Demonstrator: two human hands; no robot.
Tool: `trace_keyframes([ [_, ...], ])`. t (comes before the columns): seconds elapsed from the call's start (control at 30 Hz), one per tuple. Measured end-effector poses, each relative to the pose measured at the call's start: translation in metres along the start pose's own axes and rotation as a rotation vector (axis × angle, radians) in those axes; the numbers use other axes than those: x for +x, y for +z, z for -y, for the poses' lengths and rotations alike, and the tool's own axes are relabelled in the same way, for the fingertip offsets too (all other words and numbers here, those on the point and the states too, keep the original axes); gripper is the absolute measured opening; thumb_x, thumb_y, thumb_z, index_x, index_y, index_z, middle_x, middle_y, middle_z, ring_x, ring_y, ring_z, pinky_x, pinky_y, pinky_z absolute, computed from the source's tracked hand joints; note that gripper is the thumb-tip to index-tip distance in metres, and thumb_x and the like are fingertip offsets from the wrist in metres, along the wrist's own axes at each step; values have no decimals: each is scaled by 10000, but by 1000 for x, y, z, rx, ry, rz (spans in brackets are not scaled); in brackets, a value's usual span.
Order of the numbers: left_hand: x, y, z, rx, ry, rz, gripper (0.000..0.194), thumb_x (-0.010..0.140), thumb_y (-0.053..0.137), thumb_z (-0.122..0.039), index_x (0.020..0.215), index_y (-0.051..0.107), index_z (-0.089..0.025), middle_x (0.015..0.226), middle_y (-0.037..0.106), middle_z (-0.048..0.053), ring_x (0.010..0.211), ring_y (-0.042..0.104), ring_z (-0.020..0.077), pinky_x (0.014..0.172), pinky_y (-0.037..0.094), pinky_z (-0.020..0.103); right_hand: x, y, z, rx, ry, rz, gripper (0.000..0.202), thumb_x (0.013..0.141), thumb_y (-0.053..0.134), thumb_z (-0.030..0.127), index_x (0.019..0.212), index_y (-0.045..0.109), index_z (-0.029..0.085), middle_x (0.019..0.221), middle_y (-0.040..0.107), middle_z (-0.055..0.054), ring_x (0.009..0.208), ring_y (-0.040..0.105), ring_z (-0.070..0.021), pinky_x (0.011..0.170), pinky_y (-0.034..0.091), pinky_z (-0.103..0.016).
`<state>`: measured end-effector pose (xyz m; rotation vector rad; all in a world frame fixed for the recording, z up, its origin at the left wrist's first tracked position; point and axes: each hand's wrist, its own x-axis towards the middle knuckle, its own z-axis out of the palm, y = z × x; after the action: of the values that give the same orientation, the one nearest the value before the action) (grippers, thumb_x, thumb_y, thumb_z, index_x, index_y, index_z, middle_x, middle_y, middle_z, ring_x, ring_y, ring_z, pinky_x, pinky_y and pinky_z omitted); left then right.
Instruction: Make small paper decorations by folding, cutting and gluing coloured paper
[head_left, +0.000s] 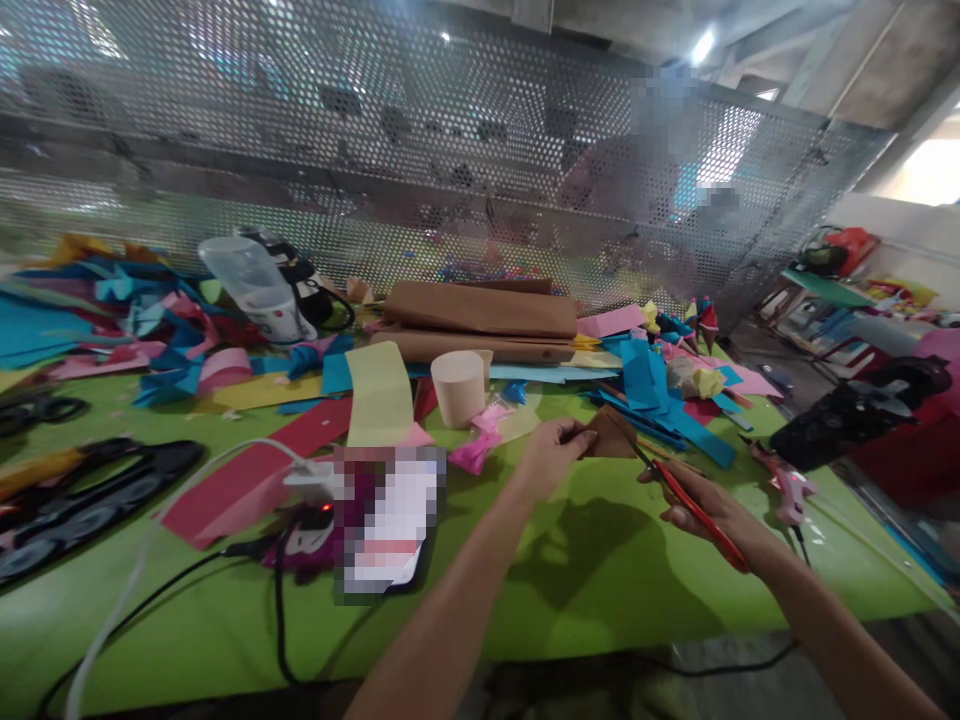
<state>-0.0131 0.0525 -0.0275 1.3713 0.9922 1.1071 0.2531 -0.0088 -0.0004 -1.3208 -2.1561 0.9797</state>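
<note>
My left hand (pixel 553 458) pinches the left end of a small piece of brown paper (pixel 611 436) above the green table. In my right hand (pixel 696 508) is a pair of scissors with red handles (pixel 701 515). Their blades meet the right side of the brown paper; whether they are parted is too small to tell. Just behind my left hand lie a bright pink paper bow (pixel 476 452) and a pale cream paper cylinder (pixel 458 388) that stands upright. Blue paper strips (pixel 660 400) are heaped beyond the scissors.
A pink glue gun (pixel 787 490) lies at the right on the green table (pixel 600 600). A phone (pixel 394 520) and a purple power strip (pixel 307 540) with cables are at the left. Brown paper rolls (pixel 480 310) lie at the back, before a perforated metal screen (pixel 450 150).
</note>
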Motion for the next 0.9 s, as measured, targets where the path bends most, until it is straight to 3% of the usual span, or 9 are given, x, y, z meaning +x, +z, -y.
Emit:
trace_keyframes([
  [0.27,1,1,2,-19,-4,1,238,814,656,-375,772,696,-144,698,645,14,660,531,145,638,390,275,3,7,-14,177,174,30,521,877,638,575,1273,614,237,790,522,9,623,472,-128,543,440,-247],
  [0.43,0,0,2,-43,-7,20,244,814,648,-379,765,681,-142,702,629,15,646,510,135,637,378,273,4,6,-13,170,171,16,527,868,639,589,1234,647,210,704,495,29,501,373,-92,450,334,-231],
  [0.67,-1,1,-1,-23,-8,27,268,798,652,-401,718,661,-145,661,599,4,630,487,129,615,358,266,-1,-7,1,-62,12,64,563,907,568,617,1327,604,245,885,656,-47,760,605,-218,681,509,-324],
  [0.77,0,1,1,-26,-10,53,283,795,666,-420,720,662,-147,651,598,3,620,490,130,602,359,266,-2,-7,2,-75,-11,87,545,941,530,590,1381,550,268,1093,670,-82,950,636,-268,822,528,-383],
  [0.9,1,1,5,-18,4,60,273,805,667,-405,733,677,-142,646,604,8,616,489,130,596,358,268,-2,-4,3,-39,2,82,538,938,539,582,1374,551,267,1137,671,-85,1003,638,-280,867,535,-406],
])
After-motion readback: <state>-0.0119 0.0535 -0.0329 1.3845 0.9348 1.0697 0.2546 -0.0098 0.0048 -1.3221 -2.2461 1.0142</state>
